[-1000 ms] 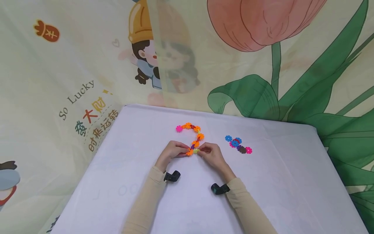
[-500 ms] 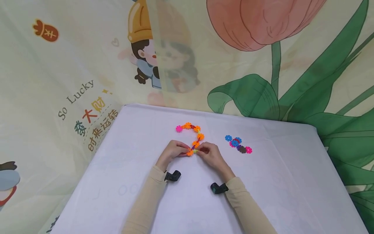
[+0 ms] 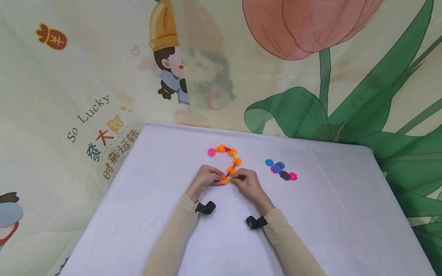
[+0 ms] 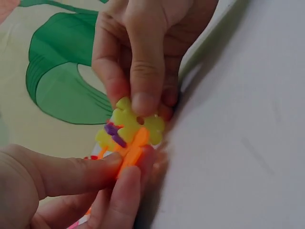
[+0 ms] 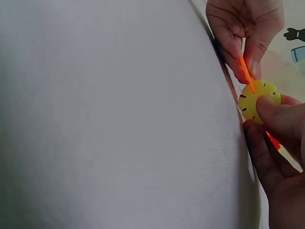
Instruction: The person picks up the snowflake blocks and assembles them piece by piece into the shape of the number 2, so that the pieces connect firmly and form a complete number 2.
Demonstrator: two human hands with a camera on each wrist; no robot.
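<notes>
A curved chain of interlocking notched discs [image 3: 236,161], mostly orange with red, purple and yellow-green ones between, lies on the white table. Its far end carries a pink disc [image 3: 211,152]. At the near end, my left hand [image 3: 206,179] pinches an orange disc [image 4: 132,155] between thumb and fingers. My right hand [image 3: 249,183] holds a yellow-green disc [image 5: 249,106] by thumb and fingertips. In both wrist views these two discs meet edge to edge at an angle, the orange one's edge at a notch of the yellow-green one. A purple disc [image 4: 113,131] shows just behind.
Several loose discs, blue [image 3: 277,168], pink [image 3: 293,176], brown [image 3: 285,176], red and purple, lie in a small cluster right of the right hand. A printed curtain [image 3: 214,76] hangs behind the white-covered table [image 3: 331,214].
The right hand has moved slightly left, bringing the yellow-green disc against the orange one and turning it more edge-on. The left hand has kept its grip almost in place.
</notes>
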